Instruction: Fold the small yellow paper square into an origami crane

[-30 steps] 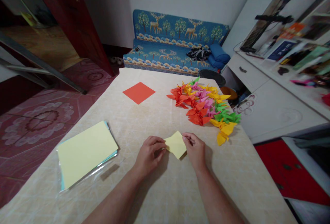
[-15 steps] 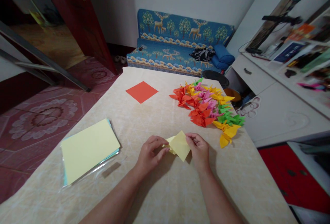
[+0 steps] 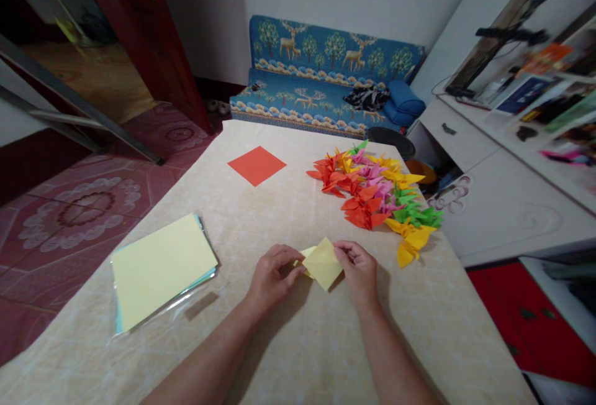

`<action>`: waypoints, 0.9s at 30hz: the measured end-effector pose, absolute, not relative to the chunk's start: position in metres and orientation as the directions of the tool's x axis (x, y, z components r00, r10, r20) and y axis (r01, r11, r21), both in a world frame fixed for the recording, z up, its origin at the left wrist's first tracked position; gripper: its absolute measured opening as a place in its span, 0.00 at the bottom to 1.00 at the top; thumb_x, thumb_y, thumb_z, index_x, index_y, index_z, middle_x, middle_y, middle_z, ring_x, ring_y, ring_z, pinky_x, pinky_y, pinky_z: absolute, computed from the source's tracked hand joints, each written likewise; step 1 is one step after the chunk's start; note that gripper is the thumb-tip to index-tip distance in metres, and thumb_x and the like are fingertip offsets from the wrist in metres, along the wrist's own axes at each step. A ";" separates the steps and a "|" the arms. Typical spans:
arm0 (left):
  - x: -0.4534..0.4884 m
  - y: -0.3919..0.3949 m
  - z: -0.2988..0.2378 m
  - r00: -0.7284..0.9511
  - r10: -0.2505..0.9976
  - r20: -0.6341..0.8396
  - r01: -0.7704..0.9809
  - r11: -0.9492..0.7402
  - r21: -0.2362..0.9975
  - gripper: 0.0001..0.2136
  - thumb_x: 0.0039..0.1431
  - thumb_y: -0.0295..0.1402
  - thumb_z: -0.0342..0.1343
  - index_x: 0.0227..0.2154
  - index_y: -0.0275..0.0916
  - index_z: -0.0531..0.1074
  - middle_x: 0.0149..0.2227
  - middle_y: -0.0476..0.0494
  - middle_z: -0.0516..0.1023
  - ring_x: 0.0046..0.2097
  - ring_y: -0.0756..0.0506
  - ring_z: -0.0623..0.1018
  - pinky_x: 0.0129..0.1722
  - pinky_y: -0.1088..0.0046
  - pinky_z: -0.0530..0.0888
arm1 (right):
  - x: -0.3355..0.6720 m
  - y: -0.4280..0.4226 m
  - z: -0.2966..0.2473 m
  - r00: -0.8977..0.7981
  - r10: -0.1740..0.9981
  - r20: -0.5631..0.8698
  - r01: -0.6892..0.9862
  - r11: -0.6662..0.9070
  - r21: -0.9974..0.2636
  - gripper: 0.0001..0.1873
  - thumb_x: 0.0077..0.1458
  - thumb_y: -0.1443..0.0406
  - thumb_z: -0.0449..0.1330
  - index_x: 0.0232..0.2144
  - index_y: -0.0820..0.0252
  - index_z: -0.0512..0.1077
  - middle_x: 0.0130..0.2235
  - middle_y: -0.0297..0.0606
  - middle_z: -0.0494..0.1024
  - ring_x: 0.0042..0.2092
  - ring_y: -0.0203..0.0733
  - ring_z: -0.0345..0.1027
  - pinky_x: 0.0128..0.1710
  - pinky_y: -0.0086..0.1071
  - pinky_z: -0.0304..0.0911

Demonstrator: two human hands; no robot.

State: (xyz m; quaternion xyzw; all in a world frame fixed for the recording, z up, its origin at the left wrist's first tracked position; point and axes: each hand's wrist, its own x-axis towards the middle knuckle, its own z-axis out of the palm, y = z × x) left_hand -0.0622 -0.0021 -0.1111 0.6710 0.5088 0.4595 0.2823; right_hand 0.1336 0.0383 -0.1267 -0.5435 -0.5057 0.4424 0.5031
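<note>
A partly folded sheet of yellow origami paper [image 3: 325, 264] is held between my two hands, just above the tablecloth. Its front layer shows as a small diamond, and further yellow layers stick out behind it on the left. My left hand [image 3: 275, 273] pinches the left end of these layers between thumb and fingers. At the diamond's right corner, my right hand [image 3: 358, 268] grips the paper, with its fingertips partly hidden behind it.
Folded paper cranes [image 3: 365, 197] in red, orange, pink and green lie along the table's right side. A flat red paper square [image 3: 257, 166] is at the far left. Nearer stands a stack of pale yellow sheets [image 3: 162, 271] on a clear wrapper. Beyond the table is a blue sofa [image 3: 298, 91].
The diamond-shaped front layer of the yellow paper has shifted slightly left and tilted. Both hands keep their hold and have barely moved.
</note>
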 end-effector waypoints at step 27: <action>-0.058 -0.005 -0.098 0.034 0.993 0.112 0.311 -0.117 0.943 0.09 0.54 0.30 0.52 0.30 0.36 0.78 0.30 0.43 0.77 0.34 0.45 0.75 0.35 0.72 0.69 | 0.129 0.036 -0.124 0.050 0.997 0.052 0.116 0.046 -0.992 0.07 0.48 0.63 0.61 0.31 0.61 0.73 0.29 0.37 0.76 0.30 0.39 0.70 0.29 0.28 0.63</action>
